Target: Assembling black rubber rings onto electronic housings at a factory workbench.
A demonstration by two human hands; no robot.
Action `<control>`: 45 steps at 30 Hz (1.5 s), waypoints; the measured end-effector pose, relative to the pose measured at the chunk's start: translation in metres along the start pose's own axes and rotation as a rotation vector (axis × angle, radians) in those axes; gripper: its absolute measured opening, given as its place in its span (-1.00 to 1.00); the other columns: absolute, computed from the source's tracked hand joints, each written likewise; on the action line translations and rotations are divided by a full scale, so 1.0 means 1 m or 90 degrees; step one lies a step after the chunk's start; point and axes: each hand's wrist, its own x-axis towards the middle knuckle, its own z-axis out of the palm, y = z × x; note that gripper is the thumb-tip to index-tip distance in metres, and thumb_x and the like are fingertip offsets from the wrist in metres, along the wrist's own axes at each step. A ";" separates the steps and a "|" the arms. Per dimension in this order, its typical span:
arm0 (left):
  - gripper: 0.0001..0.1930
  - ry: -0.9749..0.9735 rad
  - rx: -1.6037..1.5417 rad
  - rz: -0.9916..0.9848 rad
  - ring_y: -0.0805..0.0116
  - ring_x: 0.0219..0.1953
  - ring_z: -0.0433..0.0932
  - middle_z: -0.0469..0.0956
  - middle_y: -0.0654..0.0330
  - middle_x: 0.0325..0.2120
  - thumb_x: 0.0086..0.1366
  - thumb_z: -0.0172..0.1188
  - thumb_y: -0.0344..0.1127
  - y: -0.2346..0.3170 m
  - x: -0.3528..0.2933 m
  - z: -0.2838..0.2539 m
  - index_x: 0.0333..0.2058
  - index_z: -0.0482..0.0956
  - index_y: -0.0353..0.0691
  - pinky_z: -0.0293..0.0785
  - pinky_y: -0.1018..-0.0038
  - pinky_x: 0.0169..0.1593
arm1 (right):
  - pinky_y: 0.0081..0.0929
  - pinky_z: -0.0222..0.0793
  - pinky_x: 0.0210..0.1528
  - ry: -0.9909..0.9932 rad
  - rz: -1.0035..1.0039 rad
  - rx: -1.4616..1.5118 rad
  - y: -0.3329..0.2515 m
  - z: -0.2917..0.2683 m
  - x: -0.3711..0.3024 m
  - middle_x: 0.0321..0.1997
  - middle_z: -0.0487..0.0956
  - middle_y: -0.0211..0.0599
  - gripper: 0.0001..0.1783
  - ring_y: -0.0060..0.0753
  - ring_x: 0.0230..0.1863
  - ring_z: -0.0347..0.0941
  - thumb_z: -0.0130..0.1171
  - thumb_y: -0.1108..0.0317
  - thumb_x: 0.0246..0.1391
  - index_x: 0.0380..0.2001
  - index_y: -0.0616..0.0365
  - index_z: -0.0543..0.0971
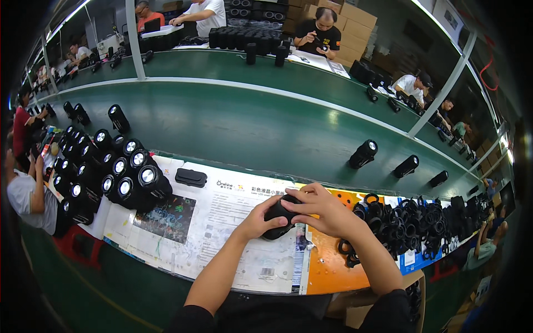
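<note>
The black speaker sits between your two hands, low over the printed sheet at the bench edge. Your left hand clamps its near-left end from below; your right hand closes over the top and far-right side, fingers curled on it. Its long axis seems to run left to right across you, though your hands hide most of it. Both hands touch it, the right covering more. Left of your grip stand finished speakers; a small black pad lies between. Right of your grip lies a heap of black rings.
</note>
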 end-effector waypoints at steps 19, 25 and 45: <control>-0.27 0.026 -0.009 0.012 0.32 0.18 0.57 0.63 0.11 0.12 0.39 0.47 0.06 0.006 -0.002 0.011 0.34 0.49 -0.29 0.46 0.38 0.30 | -0.19 0.59 0.14 -0.060 0.079 0.134 -0.012 -0.017 0.010 0.16 0.75 -0.26 -0.53 -0.08 0.13 0.56 0.47 0.28 0.25 0.24 -0.16 0.76; -0.23 0.043 0.023 -0.001 0.33 0.06 0.64 0.69 0.10 0.00 0.31 0.51 0.13 -0.015 -0.006 0.007 0.25 0.52 -0.38 0.54 0.37 0.21 | -0.02 0.54 0.10 0.121 0.176 0.070 0.007 0.068 0.076 -0.10 0.74 0.09 -0.58 0.15 -0.02 0.65 0.16 0.07 0.46 -0.10 0.26 0.73; -0.07 0.169 -0.302 0.075 0.08 -0.01 0.72 0.64 -0.02 -0.03 0.31 0.24 0.55 -0.017 0.010 0.002 0.33 0.34 -0.10 0.74 0.10 0.14 | -0.21 0.22 0.55 0.323 0.246 0.543 0.007 0.139 -0.009 0.44 0.45 -0.10 -0.21 -0.21 0.51 0.32 0.26 0.03 0.48 0.53 0.22 0.24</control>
